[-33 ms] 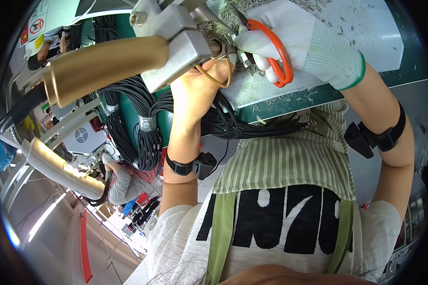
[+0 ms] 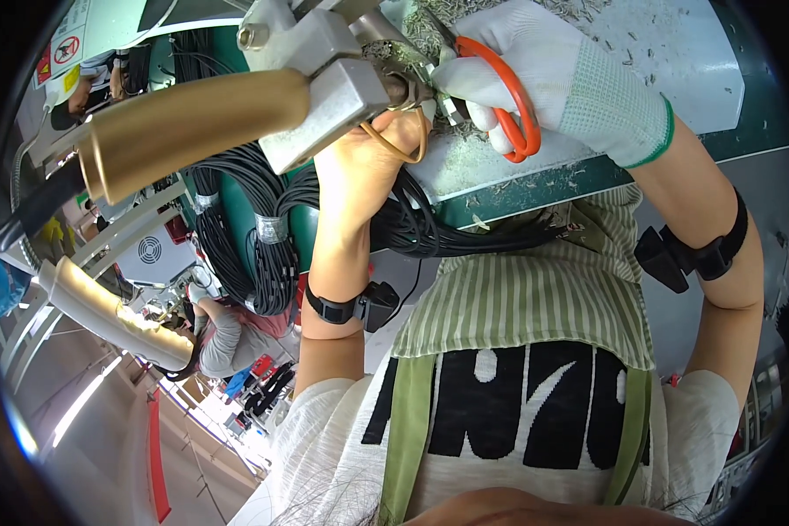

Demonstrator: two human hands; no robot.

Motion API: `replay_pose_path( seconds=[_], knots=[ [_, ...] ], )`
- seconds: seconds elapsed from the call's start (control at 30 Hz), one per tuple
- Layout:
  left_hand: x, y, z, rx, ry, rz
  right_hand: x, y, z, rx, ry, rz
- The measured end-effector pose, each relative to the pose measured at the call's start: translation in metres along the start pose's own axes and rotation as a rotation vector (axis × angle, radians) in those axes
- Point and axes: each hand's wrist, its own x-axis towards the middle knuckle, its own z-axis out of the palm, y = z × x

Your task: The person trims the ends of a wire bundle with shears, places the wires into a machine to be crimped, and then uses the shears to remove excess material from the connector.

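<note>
In a white glove, my right hand [image 2: 535, 66] is closed around red-handled scissors [image 2: 522, 110]. Their dark blades point up and left, and the finger loops stick out below the glove. The gloved fingertips are beside a small metal fitting [image 2: 451, 107]. My bare left hand [image 2: 359, 167] reaches up behind a metal clamp block [image 2: 324, 110]; most of its fingers are hidden there. A tan loop [image 2: 399, 156] hangs in front of that hand, under the block. Cut dark and pale scraps [image 2: 482, 13] lie around both hands.
A thick gold-coloured tube [image 2: 193, 123] runs left from the block. Bundles of black cable [image 2: 272, 232] hang over the green table edge [image 2: 517, 197], with loose ends near my apron. A lit lamp [image 2: 123, 316] is at the lower left. Other people work in the left background.
</note>
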Motion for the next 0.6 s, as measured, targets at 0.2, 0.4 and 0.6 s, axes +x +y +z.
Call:
replay_pose_path(
  seconds=[0.2,0.4,0.6],
  knots=[
    [0.003,-0.009,0.001,-0.002,0.036,0.069,0.001,-0.004,-0.002,-0.058,0.000,0.020],
    [0.005,-0.013,0.002,-0.070,0.017,0.228,-0.004,-0.007,0.002,0.000,-0.003,0.102],
    [-0.001,-0.017,-0.007,-0.413,-0.145,-0.086,-0.012,0.001,0.014,0.045,0.026,0.052]
  ],
)
